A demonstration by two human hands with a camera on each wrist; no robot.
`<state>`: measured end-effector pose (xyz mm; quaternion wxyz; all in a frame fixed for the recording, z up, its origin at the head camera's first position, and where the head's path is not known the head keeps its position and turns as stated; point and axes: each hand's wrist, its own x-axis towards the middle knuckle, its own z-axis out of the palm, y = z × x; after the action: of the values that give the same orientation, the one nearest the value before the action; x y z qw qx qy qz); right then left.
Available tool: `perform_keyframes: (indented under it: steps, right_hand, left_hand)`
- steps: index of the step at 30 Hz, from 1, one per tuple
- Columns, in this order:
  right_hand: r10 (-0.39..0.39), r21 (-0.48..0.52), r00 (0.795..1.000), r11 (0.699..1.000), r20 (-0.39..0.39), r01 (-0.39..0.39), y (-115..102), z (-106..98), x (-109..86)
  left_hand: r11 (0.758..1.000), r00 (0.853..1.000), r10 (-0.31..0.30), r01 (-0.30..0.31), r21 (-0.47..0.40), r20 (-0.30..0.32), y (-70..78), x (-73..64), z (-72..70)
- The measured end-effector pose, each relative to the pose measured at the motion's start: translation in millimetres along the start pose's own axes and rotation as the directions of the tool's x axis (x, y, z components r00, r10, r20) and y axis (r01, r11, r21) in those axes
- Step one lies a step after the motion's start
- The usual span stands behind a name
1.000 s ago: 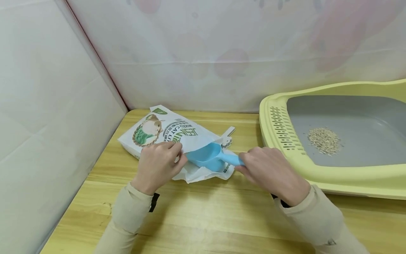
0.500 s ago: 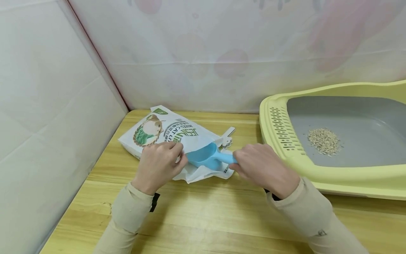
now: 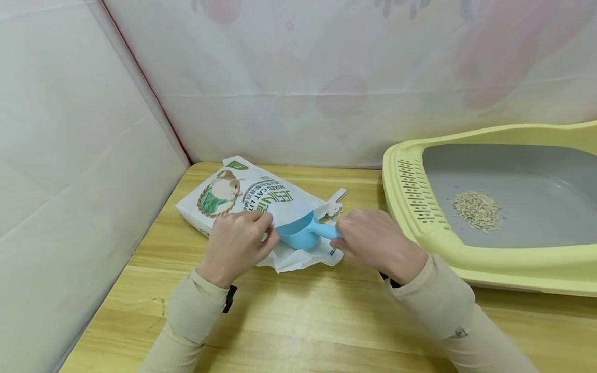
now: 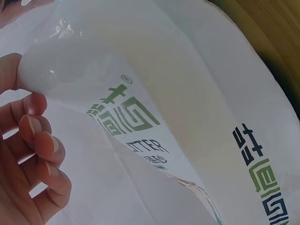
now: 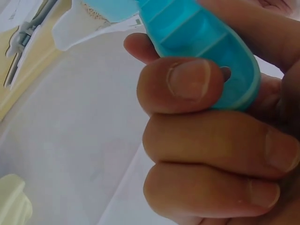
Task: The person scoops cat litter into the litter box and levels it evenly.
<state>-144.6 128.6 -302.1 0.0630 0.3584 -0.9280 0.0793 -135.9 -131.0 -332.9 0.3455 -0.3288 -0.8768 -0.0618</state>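
Observation:
A white bag of cat litter (image 3: 284, 199) lies on its side on the wooden table, its mouth toward the right. My left hand (image 3: 240, 243) pinches the upper edge of that mouth between thumb and fingers; the left wrist view shows the bag's printed film (image 4: 126, 112) beside the fingers. Curled round the handle of a light blue scoop (image 3: 300, 235), my right hand (image 3: 373, 241) holds it with the front of the scoop inside the bag. In the right wrist view the ribbed underside of the handle (image 5: 197, 42) shows, and pale litter pellets (image 5: 93, 11) appear near the scoop.
A yellow litter box (image 3: 513, 259) with a grey inside stands at the right, holding a small heap of pellets (image 3: 478, 210). Behind the bag's mouth lies a white clip (image 3: 335, 204). Fabric walls (image 3: 280, 119) border the table at the back and left.
My right hand has moved left, pushing the scoop deeper into the bag's mouth. The left hand keeps its grip on the bag's edge, nearly in place.

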Motion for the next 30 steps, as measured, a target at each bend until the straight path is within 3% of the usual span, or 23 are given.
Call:
perform_keyframes:
  steps: [13, 19, 30]
  right_hand:
    - [-0.018, 0.053, 1.0, 0.998, -0.012, 0.019, -0.1, 7.7, 8.9]
    - [-0.013, 0.042, 0.999, 0.999, -0.03, 0.014, -1.1, 10.4, 12.1]
    - [0.03, 0.026, 0.999, 0.999, -0.025, -0.029, -5.8, 15.6, 16.5]
  left_hand:
    - [0.999, 0.999, 0.047, -0.048, -0.01, -0.013, -1.3, 0.0, 1.7]
    - [0.995, 0.995, 0.1, -0.1, -0.017, 0.004, -1.0, 1.1, 1.8]
    - [0.992, 0.992, 0.122, -0.122, -0.002, 0.038, 1.2, -0.6, 4.3]
